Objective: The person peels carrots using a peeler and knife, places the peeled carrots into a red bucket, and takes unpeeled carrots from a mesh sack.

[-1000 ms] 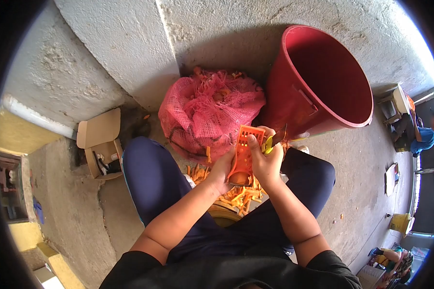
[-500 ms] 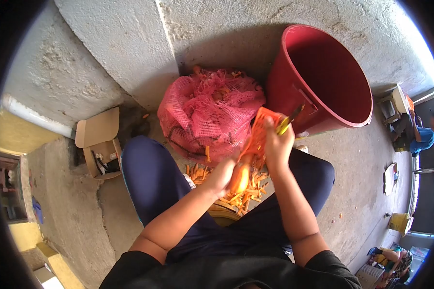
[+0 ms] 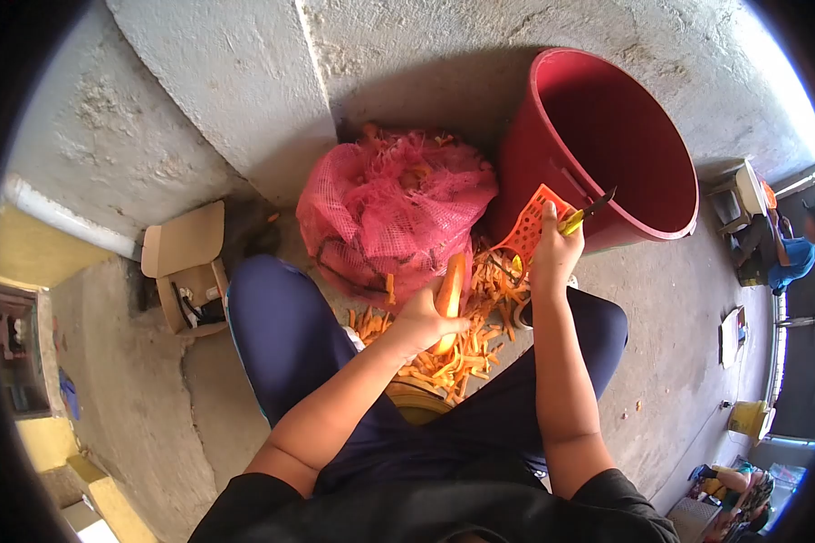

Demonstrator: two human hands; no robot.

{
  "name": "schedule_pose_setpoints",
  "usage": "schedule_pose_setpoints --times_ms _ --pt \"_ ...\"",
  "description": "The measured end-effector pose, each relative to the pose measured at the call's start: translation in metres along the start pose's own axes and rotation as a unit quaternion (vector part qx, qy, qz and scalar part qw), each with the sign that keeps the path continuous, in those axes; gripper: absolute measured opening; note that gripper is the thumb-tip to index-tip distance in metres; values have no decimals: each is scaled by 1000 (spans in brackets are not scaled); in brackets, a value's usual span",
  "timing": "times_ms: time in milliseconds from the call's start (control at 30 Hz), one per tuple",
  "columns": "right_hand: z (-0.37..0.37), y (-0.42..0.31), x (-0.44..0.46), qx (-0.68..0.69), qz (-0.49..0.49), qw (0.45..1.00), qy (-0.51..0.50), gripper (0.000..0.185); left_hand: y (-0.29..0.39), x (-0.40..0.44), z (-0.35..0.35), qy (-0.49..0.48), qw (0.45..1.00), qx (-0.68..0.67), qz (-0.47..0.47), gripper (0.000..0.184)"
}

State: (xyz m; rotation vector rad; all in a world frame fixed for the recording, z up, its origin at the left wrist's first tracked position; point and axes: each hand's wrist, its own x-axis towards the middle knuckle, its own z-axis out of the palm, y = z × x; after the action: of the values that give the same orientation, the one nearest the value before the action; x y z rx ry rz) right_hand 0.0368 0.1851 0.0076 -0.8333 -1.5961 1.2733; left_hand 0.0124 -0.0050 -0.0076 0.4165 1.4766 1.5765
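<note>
My left hand (image 3: 418,323) is closed around a long peeled orange vegetable (image 3: 451,299), held upright above a heap of orange strips (image 3: 457,366). To the right, my right hand (image 3: 555,253) grips a flat orange grater (image 3: 532,222) with holes, together with a yellow-handled knife (image 3: 572,223) whose dark blade points up and right. The grater and the vegetable are apart. Below the strips shows the rim of a yellow container (image 3: 417,405) between my legs.
A pink mesh sack (image 3: 394,213) stands against the wall, beside a large red bucket (image 3: 598,149). An open cardboard box (image 3: 186,244) lies at the left. Far right, a person in blue (image 3: 795,262) sits near a yellow container (image 3: 752,419).
My right hand has moved up and right with the grater and knife, away from my left hand. The vegetable, earlier mostly hidden by the grater, now shows upright in my left hand.
</note>
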Motion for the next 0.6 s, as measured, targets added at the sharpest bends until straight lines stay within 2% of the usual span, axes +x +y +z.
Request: schedule_pose_setpoints --times_ms 100,133,200,300,333,367,433,533,600 --pt "-1 -5 -4 18 16 1000 -10 10 -8 2 2 7 998 38 57 54" --pt "-1 -8 -6 35 32 999 -9 10 -9 2 0 -2 996 -93 -2 51" --pt "-2 -10 -10 70 61 995 -20 9 -10 5 -4 -22 931 -344 -120 45" --pt "-4 -20 -25 47 83 994 -55 16 -16 8 -8 -96 912 -384 -111 35" --pt "-1 -25 -35 77 95 989 -82 17 -15 8 -9 -122 902 -400 -106 34" --pt "1 -29 -46 108 107 983 -107 17 -15 9 -8 -90 901 -408 -119 35" --pt "1 -38 -61 54 76 983 -159 18 -17 14 -2 -28 895 -421 -145 37" --pt "2 -40 -72 47 32 976 -209 20 -11 12 1 -14 899 -419 -129 37" --pt "5 -37 -77 22 18 979 -200 21 -4 7 3 -10 903 -410 -125 36"
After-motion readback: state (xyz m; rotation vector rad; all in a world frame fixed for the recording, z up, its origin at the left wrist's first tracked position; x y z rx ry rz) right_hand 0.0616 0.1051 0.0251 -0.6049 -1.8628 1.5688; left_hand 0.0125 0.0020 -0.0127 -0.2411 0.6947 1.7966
